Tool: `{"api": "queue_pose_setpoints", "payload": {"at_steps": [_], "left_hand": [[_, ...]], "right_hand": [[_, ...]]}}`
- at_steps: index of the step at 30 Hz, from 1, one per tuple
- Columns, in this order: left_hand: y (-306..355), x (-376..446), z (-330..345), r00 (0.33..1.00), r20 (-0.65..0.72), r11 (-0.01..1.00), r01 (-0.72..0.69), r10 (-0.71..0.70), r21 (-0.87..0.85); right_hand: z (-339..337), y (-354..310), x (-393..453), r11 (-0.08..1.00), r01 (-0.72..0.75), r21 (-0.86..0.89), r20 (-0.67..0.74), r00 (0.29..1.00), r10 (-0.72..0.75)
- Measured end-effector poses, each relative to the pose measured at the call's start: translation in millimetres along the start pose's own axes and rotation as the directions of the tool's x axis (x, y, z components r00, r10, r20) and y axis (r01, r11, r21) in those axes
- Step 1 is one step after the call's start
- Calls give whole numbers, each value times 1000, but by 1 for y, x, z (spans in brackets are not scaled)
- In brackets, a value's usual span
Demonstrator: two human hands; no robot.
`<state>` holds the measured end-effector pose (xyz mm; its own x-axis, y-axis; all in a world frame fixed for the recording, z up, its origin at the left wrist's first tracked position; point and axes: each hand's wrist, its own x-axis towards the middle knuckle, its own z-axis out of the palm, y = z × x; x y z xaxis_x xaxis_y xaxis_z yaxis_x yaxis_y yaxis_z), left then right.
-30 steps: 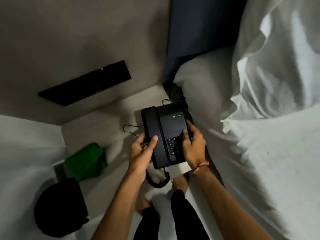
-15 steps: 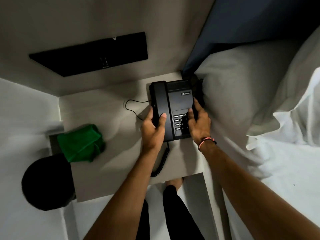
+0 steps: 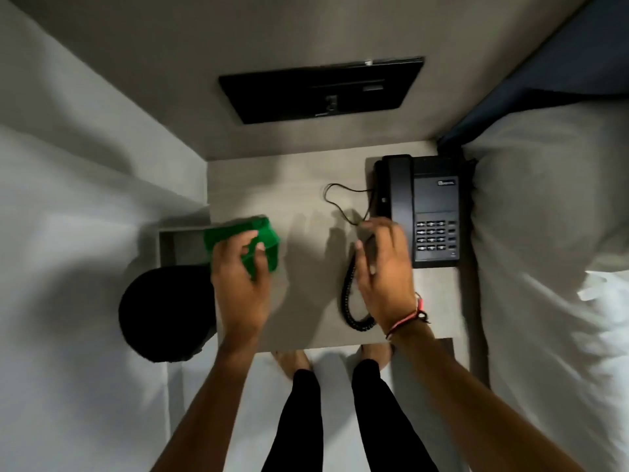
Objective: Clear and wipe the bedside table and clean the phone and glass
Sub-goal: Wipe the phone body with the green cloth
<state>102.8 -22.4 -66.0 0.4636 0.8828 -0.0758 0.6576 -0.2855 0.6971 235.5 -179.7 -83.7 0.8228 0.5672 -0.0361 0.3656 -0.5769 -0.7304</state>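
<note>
1. Where the bed (image 3: 551,267) fills the right side with its white bedding, the bedside table (image 3: 306,206) stands just beside it, set against the grey wall.
2. On the wall above the table hangs a flat black panel (image 3: 320,88).
3. Left of the table, lower down, sits a round black object (image 3: 163,315); I cannot tell what it is.
4. At the table's back right corner lies the black phone (image 3: 422,209), handset in its cradle, its coiled cord (image 3: 350,301) looping toward the front edge.
5. At the table's left edge lies the green cloth (image 3: 248,240).
6. Fingers curled, the left hand (image 3: 241,281) grips the cloth.
7. With relaxed, slightly spread fingers, the right hand (image 3: 384,267) is over the coiled cord by the handset's near end; blur hides whether it touches either.
</note>
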Motion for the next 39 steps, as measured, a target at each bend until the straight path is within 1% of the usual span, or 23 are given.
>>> {"api": "queue_pose_setpoints", "payload": {"at_steps": [1, 2, 4, 6, 7, 8, 11, 13, 15, 18, 20, 22, 23, 24, 25, 27, 28, 29, 31, 34, 36, 37, 39], "left_hand": [[-12, 6, -13, 999, -40, 999, 29, -28, 25], [-26, 13, -26, 995, -59, 996, 83, -82, 27], [-49, 26, -44, 975, -49, 976, 215, -215, 12], [-64, 35, -53, 940, 17, 940, 341, -341, 0], [-70, 38, -55, 924, 54, 926, 378, -377, -11], [-76, 42, -55, 916, 83, 918, 396, -393, -28], [-88, 51, -54, 892, 157, 891, 442, -423, -109], [-93, 57, -54, 874, 198, 865, 475, -444, -158], [-95, 62, -53, 858, 228, 848, 500, -459, -174], [-95, 68, -51, 846, 266, 843, 512, -461, -167], [-96, 70, -49, 840, 290, 838, 517, -458, -173], [-98, 72, -48, 833, 308, 826, 528, -459, -197], [-100, 74, -47, 830, 316, 819, 533, -459, -212], [-102, 76, -46, 823, 330, 807, 545, -463, -227], [-103, 78, -47, 809, 353, 791, 563, -469, -239], [-104, 81, -49, 772, 433, 767, 596, -465, -238], [-105, 83, -51, 760, 469, 772, 595, -450, -224], [-108, 85, -53, 759, 491, 792, 577, -428, -201], [-112, 89, -52, 786, 487, 844, 511, -381, -163], [-110, 93, -43, 824, 467, 888, 433, -320, -157], [-107, 96, -39, 824, 472, 861, 456, -313, -224], [-106, 98, -39, 821, 478, 852, 464, -312, -242], [-109, 100, -39, 820, 492, 867, 445, -294, -224]], "right_hand": [[15, -11, -2, 999, -5, 49, 76, 997, 1], [33, -25, -3, 992, -54, 114, 146, 989, 37], [58, -53, 1, 934, -256, 249, 256, 948, 191], [80, -75, 9, 826, -446, 344, 340, 879, 333], [88, -83, 13, 793, -491, 360, 355, 858, 370], [95, -89, 16, 792, -499, 352, 347, 855, 385], [114, -93, 20, 828, -505, 242, 278, 854, 440], [121, -92, 19, 795, -567, 215, 274, 817, 508], [119, -90, 15, 718, -657, 232, 366, 743, 561], [118, -91, 5, 591, -792, 155, 549, 566, 615], [123, -91, 0, 510, -853, 109, 597, 467, 653], [131, -91, 1, 434, -897, 89, 609, 393, 689], [134, -92, 2, 409, -909, 80, 610, 369, 701], [137, -92, 2, 401, -912, 82, 599, 367, 712], [141, -90, 3, 430, -898, 89, 569, 400, 718], [145, -83, 2, 559, -825, 81, 457, 529, 715], [146, -80, 1, 613, -788, 65, 395, 584, 709], [145, -81, 0, 647, -760, 58, 349, 623, 700], [141, -82, -3, 722, -692, 26, 292, 696, 656], [139, -79, -1, 854, -519, -31, 274, 818, 506], [141, -77, 4, 895, -445, 26, 284, 862, 420], [142, -77, 6, 893, -443, 76, 300, 864, 404], [144, -76, 12, 851, -497, 173, 341, 840, 422]]}}
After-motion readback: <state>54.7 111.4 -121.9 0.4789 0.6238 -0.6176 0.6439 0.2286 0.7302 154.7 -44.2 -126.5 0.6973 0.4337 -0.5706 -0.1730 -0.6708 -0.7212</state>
